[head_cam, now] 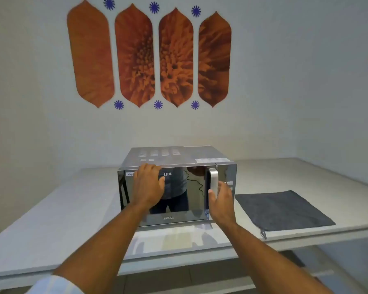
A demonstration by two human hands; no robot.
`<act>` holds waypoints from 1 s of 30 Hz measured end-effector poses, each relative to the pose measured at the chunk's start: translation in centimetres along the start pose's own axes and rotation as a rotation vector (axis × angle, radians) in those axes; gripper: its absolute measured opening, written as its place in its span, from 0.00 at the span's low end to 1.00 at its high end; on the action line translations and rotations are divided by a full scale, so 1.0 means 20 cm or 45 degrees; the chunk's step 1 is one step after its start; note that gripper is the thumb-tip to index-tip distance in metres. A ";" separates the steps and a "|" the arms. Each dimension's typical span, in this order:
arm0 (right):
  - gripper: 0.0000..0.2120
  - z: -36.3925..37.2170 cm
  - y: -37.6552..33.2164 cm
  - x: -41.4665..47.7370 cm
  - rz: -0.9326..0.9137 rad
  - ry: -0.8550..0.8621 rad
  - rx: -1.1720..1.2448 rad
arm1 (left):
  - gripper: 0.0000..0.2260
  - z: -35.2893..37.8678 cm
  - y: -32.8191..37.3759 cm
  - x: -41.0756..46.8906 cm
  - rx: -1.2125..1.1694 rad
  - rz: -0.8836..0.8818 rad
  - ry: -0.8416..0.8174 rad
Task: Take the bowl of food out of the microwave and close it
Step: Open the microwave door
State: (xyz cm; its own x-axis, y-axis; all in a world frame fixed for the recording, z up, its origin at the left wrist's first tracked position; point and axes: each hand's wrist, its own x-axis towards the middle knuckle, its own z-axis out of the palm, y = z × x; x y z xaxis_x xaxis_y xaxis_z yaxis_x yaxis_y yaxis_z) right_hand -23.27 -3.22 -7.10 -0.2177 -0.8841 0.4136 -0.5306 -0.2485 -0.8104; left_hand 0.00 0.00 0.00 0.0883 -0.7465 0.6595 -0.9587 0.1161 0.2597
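the right hand (220, 203) has an open grip curling at the upright handle (213, 183) just left of its fingers, the left hand (150, 183) lies flat on the shut microwave door (179, 200), and the bowl is unseen, presumably inside.

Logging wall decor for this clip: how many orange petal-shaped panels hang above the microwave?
4, in a row on the wall: far left, centre-left, centre-right, far right. None looks hidden.

Silver microwave (177, 155) with mirrored door; dark grey cloth (284, 210); 4 orange flower-print wall panels (134, 56); pale grey counter (51, 219).
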 end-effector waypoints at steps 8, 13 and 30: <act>0.20 0.08 0.14 0.21 -0.019 0.009 0.061 | 0.17 0.10 0.00 0.25 0.111 0.019 -0.110; 0.20 0.17 0.22 0.32 -0.041 -0.030 0.156 | 0.17 0.20 0.00 0.32 0.000 0.027 -0.150; 0.23 0.26 0.27 0.32 -0.023 -0.047 0.387 | 0.16 0.21 -0.03 0.35 0.075 0.047 -0.130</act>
State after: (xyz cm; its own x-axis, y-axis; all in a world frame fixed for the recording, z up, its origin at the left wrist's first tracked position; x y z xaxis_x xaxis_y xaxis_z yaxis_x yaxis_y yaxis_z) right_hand -23.31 -12.23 -11.03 -0.1777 -0.8906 0.4186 -0.2638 -0.3667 -0.8921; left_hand 0.05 -8.05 1.38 0.0273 -0.8056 0.5919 -0.9753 0.1084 0.1924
